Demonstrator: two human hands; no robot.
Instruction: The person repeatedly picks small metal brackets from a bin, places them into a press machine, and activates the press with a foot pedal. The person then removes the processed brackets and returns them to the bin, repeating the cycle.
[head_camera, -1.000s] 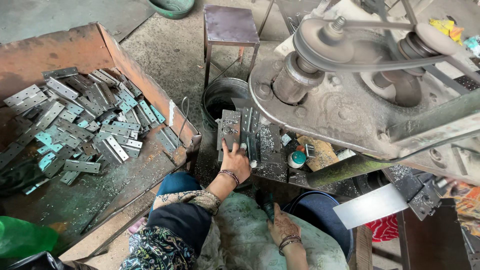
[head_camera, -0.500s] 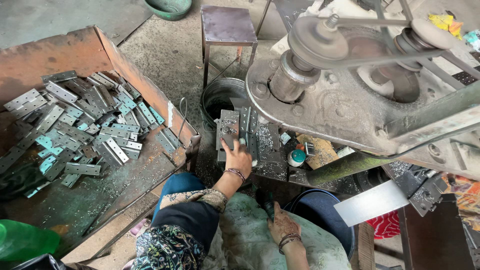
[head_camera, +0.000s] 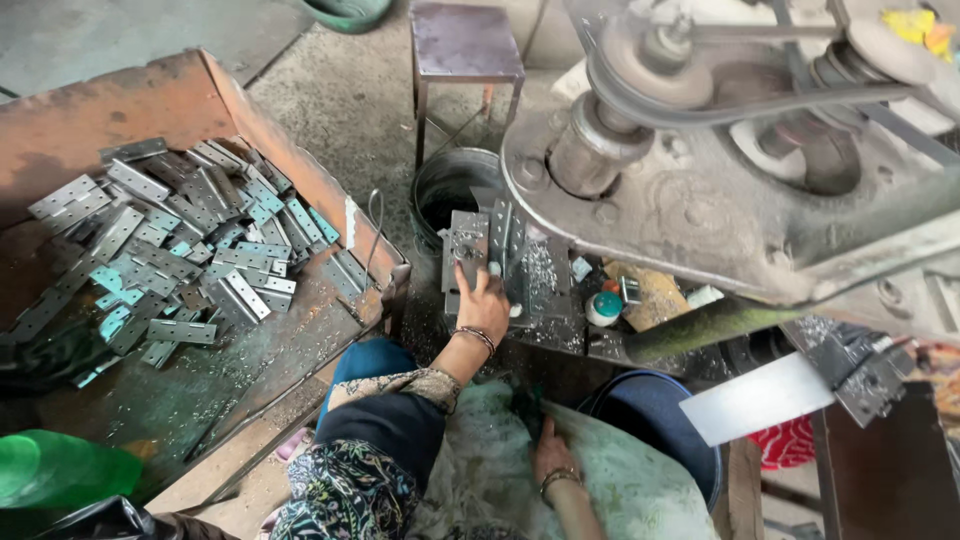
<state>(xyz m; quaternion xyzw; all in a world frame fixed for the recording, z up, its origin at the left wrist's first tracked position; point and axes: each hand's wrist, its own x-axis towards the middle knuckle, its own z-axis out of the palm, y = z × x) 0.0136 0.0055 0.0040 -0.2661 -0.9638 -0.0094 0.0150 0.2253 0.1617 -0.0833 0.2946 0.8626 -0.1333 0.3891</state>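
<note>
My left hand (head_camera: 486, 305) reaches out to the bed of a belt-driven press (head_camera: 700, 190). Its fingertips pinch a perforated metal hinge plate (head_camera: 466, 243) that stands on the grey die block (head_camera: 535, 275). A patterned sleeve and a bangle cover that forearm. My right hand (head_camera: 552, 455) lies low on a whitish sack (head_camera: 620, 480) spread over my lap. Its fingers are curled into a dark fold, and what they hold is hidden.
A rusty tray (head_camera: 150, 90) at the left holds several loose hinge plates (head_camera: 180, 255). A dark metal bucket (head_camera: 450, 190) and a small metal stool (head_camera: 465, 45) stand beyond the press. A green bottle (head_camera: 60, 470) lies at the bottom left, a blue tub (head_camera: 665, 425) at the right.
My left hand has stayed at the plate on the die, shifting slightly. My right hand has slid a little to the left on the sack. The view has tilted somewhat.
</note>
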